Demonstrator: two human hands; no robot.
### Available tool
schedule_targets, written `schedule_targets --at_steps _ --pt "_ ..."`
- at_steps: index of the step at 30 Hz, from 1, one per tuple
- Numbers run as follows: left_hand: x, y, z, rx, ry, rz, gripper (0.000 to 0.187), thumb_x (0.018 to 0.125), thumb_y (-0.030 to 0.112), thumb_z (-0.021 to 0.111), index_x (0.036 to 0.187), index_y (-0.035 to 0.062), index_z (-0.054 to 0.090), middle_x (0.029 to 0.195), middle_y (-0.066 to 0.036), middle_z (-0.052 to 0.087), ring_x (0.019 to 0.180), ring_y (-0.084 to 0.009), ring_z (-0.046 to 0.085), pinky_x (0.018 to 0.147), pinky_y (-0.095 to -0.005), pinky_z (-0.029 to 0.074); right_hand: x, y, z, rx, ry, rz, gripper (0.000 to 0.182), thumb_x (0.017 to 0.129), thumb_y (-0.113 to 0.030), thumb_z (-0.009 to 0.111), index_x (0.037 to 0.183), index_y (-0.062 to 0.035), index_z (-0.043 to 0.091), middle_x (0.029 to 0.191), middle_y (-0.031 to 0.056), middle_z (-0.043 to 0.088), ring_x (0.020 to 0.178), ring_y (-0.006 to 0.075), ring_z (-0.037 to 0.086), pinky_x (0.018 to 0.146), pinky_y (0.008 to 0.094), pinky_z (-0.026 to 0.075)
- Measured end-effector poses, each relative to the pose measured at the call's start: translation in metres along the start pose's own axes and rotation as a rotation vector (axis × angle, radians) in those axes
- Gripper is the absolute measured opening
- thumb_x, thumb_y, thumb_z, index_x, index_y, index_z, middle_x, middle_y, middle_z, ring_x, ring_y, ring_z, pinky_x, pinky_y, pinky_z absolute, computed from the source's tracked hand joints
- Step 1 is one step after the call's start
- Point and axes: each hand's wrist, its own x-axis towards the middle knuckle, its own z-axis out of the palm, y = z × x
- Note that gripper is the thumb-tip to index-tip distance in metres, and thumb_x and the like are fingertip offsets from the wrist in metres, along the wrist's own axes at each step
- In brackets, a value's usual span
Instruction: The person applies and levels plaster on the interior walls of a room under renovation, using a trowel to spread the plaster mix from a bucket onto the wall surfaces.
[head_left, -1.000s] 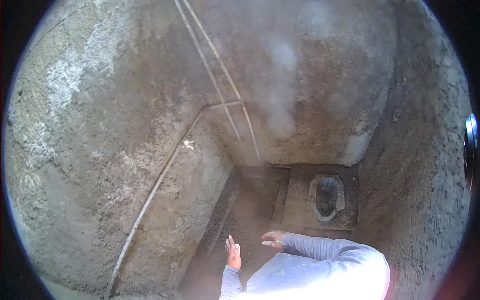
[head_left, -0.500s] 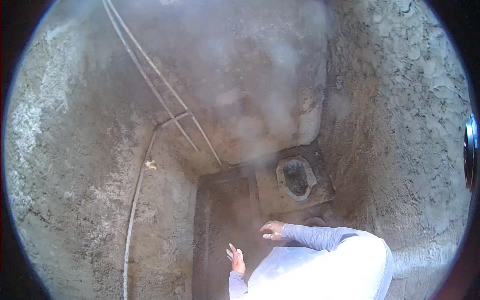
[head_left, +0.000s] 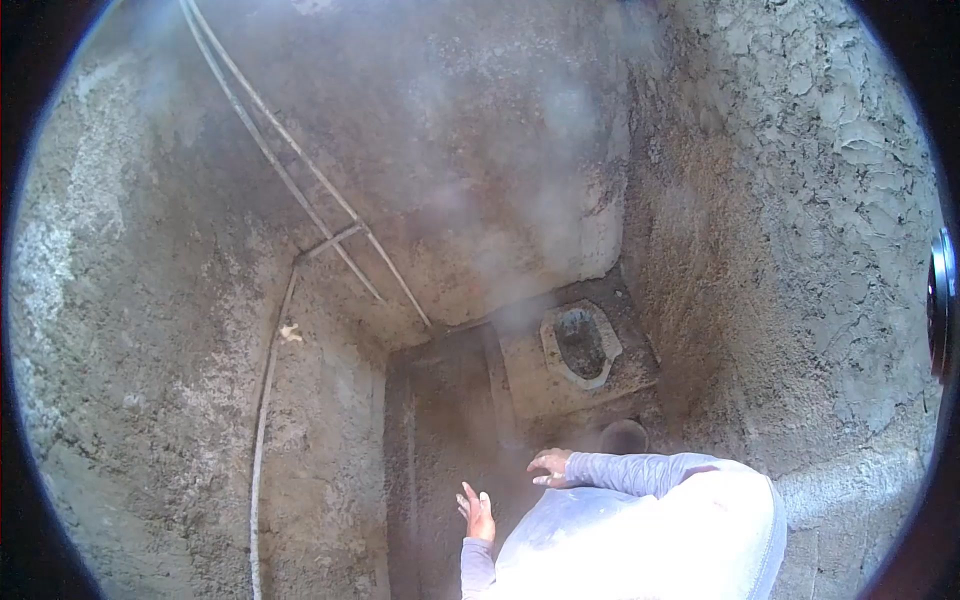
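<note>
My left hand (head_left: 477, 513) is raised at the bottom centre with its fingers apart and pointing up; nothing is in it. Further right, my right hand (head_left: 550, 466) reaches out from a light sleeve, palm down, fingers spread and bent a little, holding nothing. Both hands hang in the air above the brown floor (head_left: 440, 450) and do not touch each other. A round dark object (head_left: 624, 437) sits just beyond my right forearm. Above it, a squat toilet pan (head_left: 581, 346) is set in a raised slab (head_left: 530, 385).
Thin pipes (head_left: 325, 185) run down the rough back wall. Another pipe (head_left: 262, 440) follows the left wall, beside a small pale fitting (head_left: 291, 333). Rough plaster covers the right wall (head_left: 820, 250). Haze blurs the upper middle.
The view has shifted slightly, so the pan and pipes appear further left. More of the round object shows beside my right forearm. Both hands remain raised and empty, nearly in place.
</note>
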Motion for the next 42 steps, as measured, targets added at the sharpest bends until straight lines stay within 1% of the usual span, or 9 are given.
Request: schedule_targets --at_steps 12,19,24,26,30,32,34,38,42 --pt "-0.010 0.007 -0.013 -0.049 0.110 -0.054 0.074 0.105 0.049 0.031 0.159 0.0103 -0.001 0.159 -0.036 -0.006 0.149 -0.0458 -0.014 0.119 -0.0520 -0.007 0.022 -0.034 -0.041 -0.089 -0.111 -0.014 0.050 0.093 -0.043 0.060 0.135 -0.0152 0.058 0.139 0.0161 0.054 0.131 0.0378 0.049 0.107 0.0505 0.042" --pt "-0.005 0.006 -0.011 -0.091 0.177 -0.128 0.074 0.105 0.049 0.032 0.159 0.0101 0.000 0.159 -0.036 -0.005 0.149 -0.0465 -0.013 0.119 -0.0524 -0.007 0.045 -0.016 -0.038 -0.175 -0.233 -0.016 0.055 0.091 -0.048 0.060 0.138 -0.0202 0.056 0.142 0.0162 0.051 0.134 0.0389 0.045 0.107 0.0561 0.039" --pt "0.001 0.015 -0.015 -0.023 0.175 -0.155 0.073 0.104 0.050 0.034 0.159 0.0155 0.001 0.160 -0.034 -0.003 0.148 -0.0507 -0.011 0.119 -0.0561 -0.003 0.062 -0.007 -0.053 -0.251 -0.340 0.072 0.060 0.089 -0.050 0.061 0.141 -0.0225 0.053 0.145 0.0153 0.049 0.136 0.0390 0.044 0.110 0.0568 0.036" --pt "0.005 0.029 -0.013 -0.015 0.172 -0.240 0.074 0.103 0.054 0.034 0.159 0.0186 0.003 0.161 -0.032 -0.003 0.147 -0.0531 -0.009 0.120 -0.0577 0.002 0.070 0.007 -0.054 -0.217 -0.331 0.081 0.058 0.089 -0.049 0.061 0.140 -0.0218 0.055 0.144 0.0161 0.051 0.134 0.0388 0.046 0.108 0.0568 0.038" --pt "0.025 0.035 -0.005 0.042 0.189 -0.228 0.077 0.101 0.060 0.035 0.160 0.0221 0.004 0.161 -0.031 -0.003 0.147 -0.0532 -0.009 0.120 -0.0583 0.005 0.076 0.022 -0.080 -0.176 -0.226 0.006 0.056 0.087 -0.044 0.062 0.133 -0.0122 0.060 0.129 0.0206 0.062 0.122 0.0401 0.056 0.105 0.0521 0.043" --pt "0.037 0.047 -0.005 0.043 0.225 -0.201 0.079 0.100 0.062 0.036 0.160 0.0223 0.005 0.161 -0.031 -0.003 0.147 -0.0531 -0.008 0.119 -0.0579 0.004 0.097 0.068 -0.070 -0.104 -0.196 -0.065 0.053 0.088 -0.043 0.063 0.131 -0.0134 0.060 0.128 0.0225 0.061 0.119 0.0405 0.057 0.101 0.0484 0.047" --pt "0.053 0.050 -0.006 0.066 0.254 -0.198 0.083 0.098 0.065 0.039 0.160 0.0217 0.006 0.161 -0.032 -0.002 0.147 -0.0531 -0.008 0.120 -0.0566 0.004 0.090 0.074 -0.096 -0.138 -0.108 0.053 0.054 0.088 -0.042 0.063 0.132 -0.0096 0.059 0.127 0.0236 0.062 0.119 0.0410 0.058 0.102 0.0472 0.047" --pt "0.062 0.062 -0.015 0.043 0.306 -0.211 0.086 0.097 0.063 0.043 0.160 0.0185 0.005 0.161 -0.032 0.000 0.148 -0.0517 -0.007 0.120 -0.0558 0.004 0.110 0.139 -0.115 -0.103 -0.134 0.117 0.056 0.088 -0.045 0.061 0.134 -0.0128 0.059 0.131 0.0259 0.059 0.123 0.0399 0.056 0.106 0.0473 0.044" --pt "0.062 0.047 -0.027 0.013 0.375 -0.249 0.086 0.098 0.062 0.044 0.160 0.0162 0.005 0.160 -0.033 0.001 0.148 -0.0507 -0.005 0.120 -0.0551 0.004 0.131 0.156 -0.144 -0.326 -0.383 0.315 0.057 0.087 -0.047 0.061 0.134 -0.0140 0.059 0.131 0.0209 0.060 0.122 0.0389 0.056 0.105 0.0477 0.044"
